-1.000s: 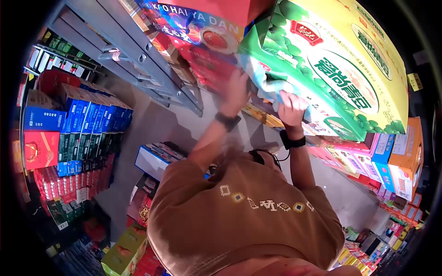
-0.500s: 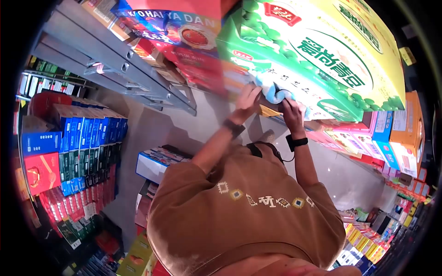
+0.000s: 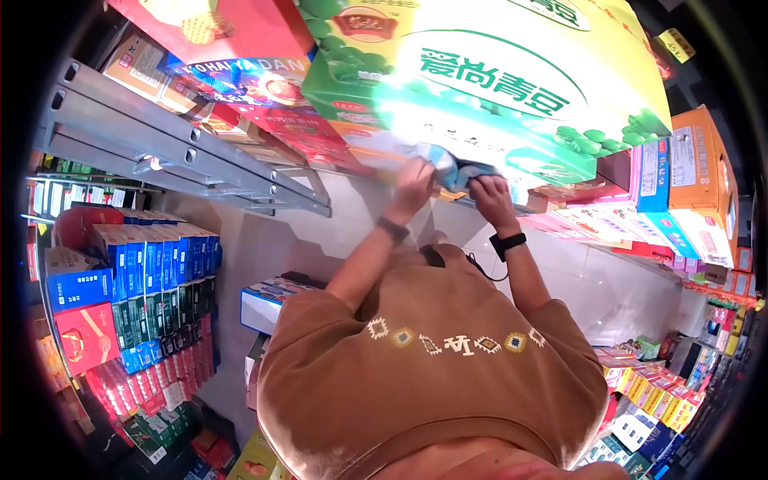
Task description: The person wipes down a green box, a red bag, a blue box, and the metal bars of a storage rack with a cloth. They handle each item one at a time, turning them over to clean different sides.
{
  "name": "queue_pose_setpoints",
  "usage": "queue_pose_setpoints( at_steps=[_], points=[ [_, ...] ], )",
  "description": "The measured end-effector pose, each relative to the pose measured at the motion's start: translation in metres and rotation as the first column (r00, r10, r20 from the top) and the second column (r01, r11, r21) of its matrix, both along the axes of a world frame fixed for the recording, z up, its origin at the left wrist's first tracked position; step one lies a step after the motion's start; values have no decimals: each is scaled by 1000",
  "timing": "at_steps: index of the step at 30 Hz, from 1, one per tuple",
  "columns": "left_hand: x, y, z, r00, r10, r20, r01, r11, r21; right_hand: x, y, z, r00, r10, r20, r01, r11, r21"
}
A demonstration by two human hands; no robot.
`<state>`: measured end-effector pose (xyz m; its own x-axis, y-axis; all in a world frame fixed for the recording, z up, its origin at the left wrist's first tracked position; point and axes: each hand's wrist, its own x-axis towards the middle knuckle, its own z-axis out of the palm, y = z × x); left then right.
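Observation:
Both hands are closed on a light blue and white cloth (image 3: 452, 170), bunched up between them. My left hand (image 3: 414, 186) pinches its left end and my right hand (image 3: 492, 200) grips the right end, with a dark band on each wrist. Just past the cloth stands a large green and yellow carton (image 3: 496, 80) with pictures of green peas, and the cloth overlaps its lower front edge in this view. To the left of that carton is a red and blue carton (image 3: 240, 80) with printed lettering.
A grey metal ladder (image 3: 184, 144) leans across the left. Shelves of blue boxes (image 3: 152, 256) and a red box (image 3: 86, 336) stand lower left. An orange carton (image 3: 694, 168) is at right. A blue and white box (image 3: 268, 302) sits by my left side.
The view has shifted, so the cartons appear further left and higher. Both hands still hold the cloth, now slightly lower and further left in the picture.

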<state>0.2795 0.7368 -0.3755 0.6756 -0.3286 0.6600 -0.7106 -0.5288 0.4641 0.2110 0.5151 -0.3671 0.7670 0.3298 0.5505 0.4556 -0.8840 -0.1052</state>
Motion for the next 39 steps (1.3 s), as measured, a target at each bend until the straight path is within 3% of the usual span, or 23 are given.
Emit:
queue_pose_setpoints(
  at_steps=[6,9,11,14,17,20,24,29,32,35,36,39],
  points=[
    [-17,-24,-6,998,53,15,-52,998,-39,-7,-14,-8,989,62,-134,-69,996,-49],
    [-20,-38,25,996,69,57,-69,998,-7,-9,-25,4,998,57,-9,-57,997,-46],
    [-20,-50,56,981,35,191,-16,995,-100,-12,-37,11,991,46,127,-38,997,-60],
    [-21,-69,96,951,40,306,28,976,-217,-11,-50,67,921,53,385,-50,999,-16],
    [-24,-86,110,948,44,315,47,960,-275,-10,-57,105,881,57,469,-66,998,4],
    [-30,-94,101,964,33,263,38,965,-260,-9,-71,85,900,144,412,-139,989,-43],
    [-40,-84,38,993,29,114,-25,999,-33,-23,-84,35,956,135,260,-106,987,-120],
    [-58,-83,-19,995,83,-64,-83,997,-6,-31,-91,-10,985,164,53,-151,970,-191],
    [-52,-81,-28,983,119,-138,-105,989,105,-25,-84,-16,987,161,18,-156,974,-163],
    [-48,-77,-11,988,127,-87,-123,991,52,-15,-74,-8,973,204,109,-195,977,-84],
    [-46,-75,0,984,171,-58,-172,985,-21,-19,-54,23,994,106,1,-106,990,-94],
    [-43,-59,41,956,291,-45,-295,940,-174,-12,-27,75,969,118,219,-128,991,32]
  ],
)
